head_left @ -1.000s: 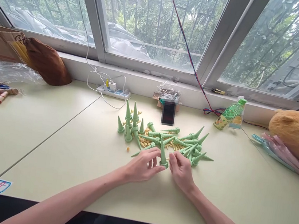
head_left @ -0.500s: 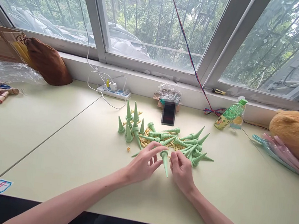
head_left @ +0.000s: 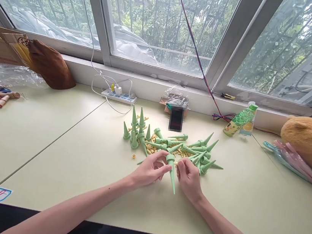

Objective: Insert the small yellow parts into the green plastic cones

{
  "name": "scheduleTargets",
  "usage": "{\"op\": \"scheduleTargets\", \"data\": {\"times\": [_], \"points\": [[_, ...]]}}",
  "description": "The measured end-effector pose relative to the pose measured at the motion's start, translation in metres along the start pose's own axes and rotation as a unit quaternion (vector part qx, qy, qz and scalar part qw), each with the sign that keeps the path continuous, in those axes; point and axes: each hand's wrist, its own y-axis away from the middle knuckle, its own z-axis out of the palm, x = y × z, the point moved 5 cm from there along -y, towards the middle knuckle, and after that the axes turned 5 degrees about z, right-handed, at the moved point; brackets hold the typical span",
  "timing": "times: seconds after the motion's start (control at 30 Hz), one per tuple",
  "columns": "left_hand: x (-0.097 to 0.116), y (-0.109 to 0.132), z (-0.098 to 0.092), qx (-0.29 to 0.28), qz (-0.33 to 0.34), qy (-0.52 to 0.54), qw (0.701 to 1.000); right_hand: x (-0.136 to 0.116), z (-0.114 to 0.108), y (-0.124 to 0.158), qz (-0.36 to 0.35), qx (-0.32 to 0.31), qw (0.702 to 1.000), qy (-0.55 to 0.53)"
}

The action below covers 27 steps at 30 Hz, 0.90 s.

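A green cone-shaped spike (head_left: 171,173), cap up and tip down, is held by the fingers of my left hand (head_left: 150,168). Just right of it, my right hand (head_left: 190,177) pinches a small yellow piece (head_left: 176,163) that points toward the spike's capped end. Whether the piece touches the spike cannot be made out. Behind my hands lies a heap of green spikes (head_left: 197,151) with small yellow pieces (head_left: 152,147) among them. Several green spikes (head_left: 134,141) stand upright at the heap's left, some with yellow pieces attached. One yellow piece (head_left: 134,156) lies apart.
On the table (head_left: 66,166), a power strip (head_left: 120,97) and a small box with plastic wrap (head_left: 175,100) are at the back. A green bottle (head_left: 240,120), plush toy (head_left: 308,142) and pink bag (head_left: 296,160) are at right. A brown bag (head_left: 50,64) and wooden toys (head_left: 0,100) are at left.
My left thumb and fingers have closed on the green spike, which now hangs slightly lower and shows more of its cap. My right hand has hardly moved.
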Motion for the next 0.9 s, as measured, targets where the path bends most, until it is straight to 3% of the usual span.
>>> {"op": "scheduleTargets", "data": {"times": [0.37, 0.9], "points": [[0.008, 0.003, -0.005, 0.036, 0.101, -0.132, 0.986, 0.002, 0.000, -0.001, -0.003, -0.027, 0.999, 0.028], [0.010, 0.011, 0.003, -0.006, 0.231, -0.275, 0.933, -0.008, 0.000, -0.001, -0.032, -0.014, 0.996, 0.086]]}}
